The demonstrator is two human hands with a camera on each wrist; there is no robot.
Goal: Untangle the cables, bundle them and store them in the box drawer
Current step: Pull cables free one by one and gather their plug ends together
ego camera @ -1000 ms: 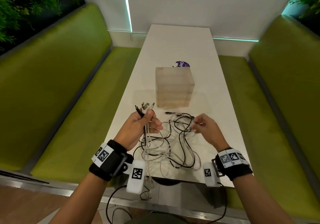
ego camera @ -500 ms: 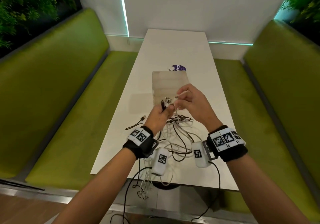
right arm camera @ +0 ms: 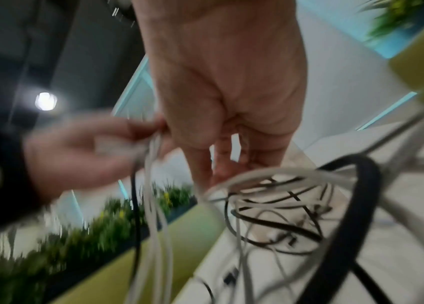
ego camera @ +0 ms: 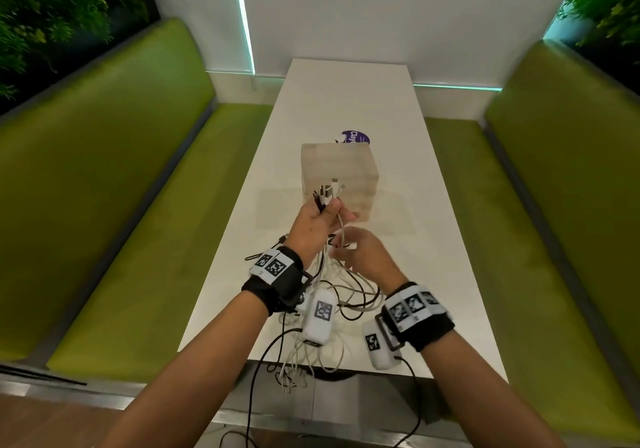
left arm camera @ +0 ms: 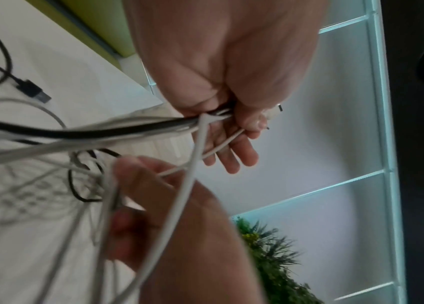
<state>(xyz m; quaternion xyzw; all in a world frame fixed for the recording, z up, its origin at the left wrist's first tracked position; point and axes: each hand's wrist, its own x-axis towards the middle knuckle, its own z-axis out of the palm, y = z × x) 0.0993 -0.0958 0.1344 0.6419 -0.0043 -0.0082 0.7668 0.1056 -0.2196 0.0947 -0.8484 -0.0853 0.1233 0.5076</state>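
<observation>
My left hand (ego camera: 327, 213) is raised in front of the box drawer (ego camera: 341, 167) and grips a bunch of black and white cable ends (ego camera: 329, 191), plugs pointing up. In the left wrist view the left hand (left arm camera: 221, 117) clamps the strands together. Just below it, my right hand (ego camera: 348, 250) pinches one white cable (ego camera: 341, 231) that hangs from the bunch; the right hand (left arm camera: 151, 181) shows this thin strand running through its fingers. The remaining cable tangle (ego camera: 349, 295) lies on the white table (ego camera: 346, 94), partly hidden by my wrists. The right wrist view is blurred.
A purple round sticker (ego camera: 355, 137) lies behind the box. A loose black USB plug (left arm camera: 34, 92) rests on the table to the left. Green benches (ego camera: 138, 205) flank the table on both sides. Some cable loops hang over the near table edge (ego camera: 294, 371).
My right hand has dropped from the plug ends to below my left hand, along a white cable. The left hand keeps its grip on the bunch, held up before the box.
</observation>
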